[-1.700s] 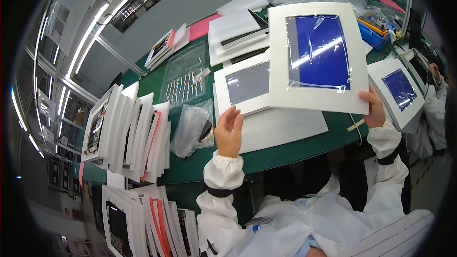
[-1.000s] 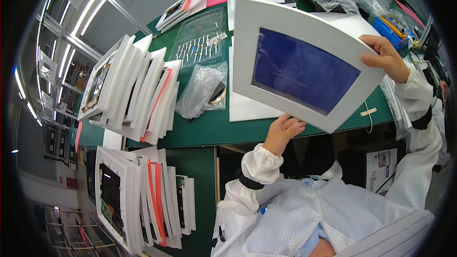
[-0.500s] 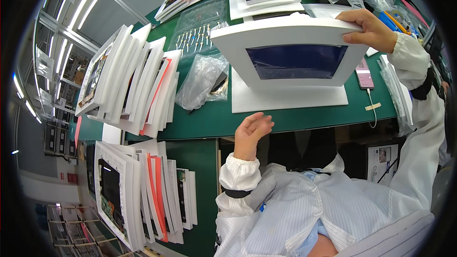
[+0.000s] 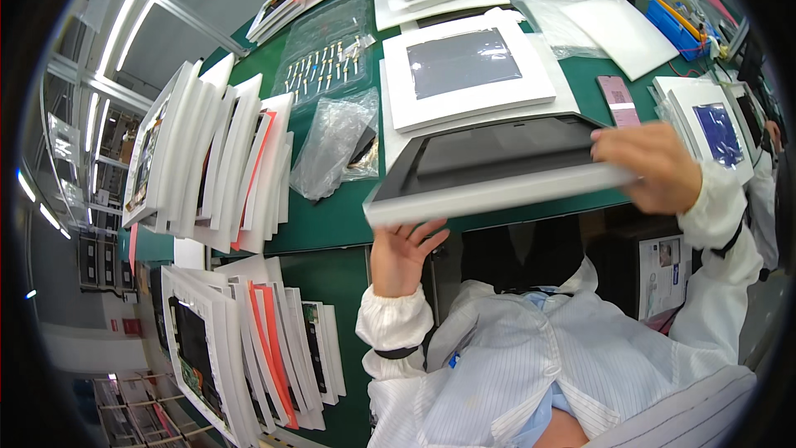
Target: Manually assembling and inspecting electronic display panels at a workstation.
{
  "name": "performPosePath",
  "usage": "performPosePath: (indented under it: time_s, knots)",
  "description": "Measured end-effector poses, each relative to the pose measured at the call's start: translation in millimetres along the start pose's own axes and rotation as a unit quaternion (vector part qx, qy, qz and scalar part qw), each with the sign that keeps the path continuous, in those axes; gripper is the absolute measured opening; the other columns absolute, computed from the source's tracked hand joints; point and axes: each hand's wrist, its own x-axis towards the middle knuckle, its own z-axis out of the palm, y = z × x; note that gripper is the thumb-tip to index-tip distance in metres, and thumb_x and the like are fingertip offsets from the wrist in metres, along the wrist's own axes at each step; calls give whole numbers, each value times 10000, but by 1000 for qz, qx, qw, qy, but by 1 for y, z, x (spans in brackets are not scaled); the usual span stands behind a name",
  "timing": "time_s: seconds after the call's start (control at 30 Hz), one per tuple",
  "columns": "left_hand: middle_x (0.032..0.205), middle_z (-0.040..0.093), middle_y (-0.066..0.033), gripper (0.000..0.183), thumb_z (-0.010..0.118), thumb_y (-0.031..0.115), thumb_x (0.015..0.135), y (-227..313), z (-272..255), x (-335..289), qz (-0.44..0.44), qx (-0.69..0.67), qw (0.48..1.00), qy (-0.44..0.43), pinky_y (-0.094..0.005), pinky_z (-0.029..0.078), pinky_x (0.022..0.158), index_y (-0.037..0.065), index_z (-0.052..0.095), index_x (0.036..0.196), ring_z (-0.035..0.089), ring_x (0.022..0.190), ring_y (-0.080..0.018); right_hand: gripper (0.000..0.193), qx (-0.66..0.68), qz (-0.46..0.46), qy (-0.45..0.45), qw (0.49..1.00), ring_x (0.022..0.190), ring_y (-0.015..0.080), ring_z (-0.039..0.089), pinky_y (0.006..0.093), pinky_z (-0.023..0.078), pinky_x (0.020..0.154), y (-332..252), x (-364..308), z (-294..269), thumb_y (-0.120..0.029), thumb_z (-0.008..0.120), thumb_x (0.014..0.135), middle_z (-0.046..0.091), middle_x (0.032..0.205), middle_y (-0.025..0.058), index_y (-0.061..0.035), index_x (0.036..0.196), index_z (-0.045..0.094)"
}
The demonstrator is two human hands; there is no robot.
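The framed panel is held nearly flat above the near edge of the green desk, dark face up, white frame edge toward the person. The right hand takes the panel's right end: its grip is pressed together on the frame, fingers over the top surface. The left hand sits below the panel's left near corner with its grip spread, palm up, fingertips touching the underside of the white edge.

Just beyond the panel, a second white-framed panel with a grey screen lies flat on a white sheet on the desk. To the left of the held panel lies a crumpled clear plastic bag, and beyond that bag a clear bag of small metal parts. Further left of the held panel, a row of white panels stands on edge. Below and left of the held panel, a second row of upright panels stands beside the person.
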Motion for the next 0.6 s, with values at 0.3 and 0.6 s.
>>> performPosePath:
  time_s: [0.3,0.6]
  knots:
    - [1080,595,-133,402,431,324,961,-21,0,-26,-118,95,985,83,-377,551,721,-6,478,1186,626,908,-233,267,5,-8,10,1000,1001,294,562,386,491,851,-38,-74,75,-38,616,609,544,968,110,-57,875,606]
    - [1047,546,-40,350,442,303,972,-74,-20,-24,-88,203,969,114,-259,408,864,11,472,1163,502,956,-117,605,23,109,-123,986,1213,378,368,467,342,1018,-26,-83,90,-43,745,514,422,1190,156,-94,1078,531]
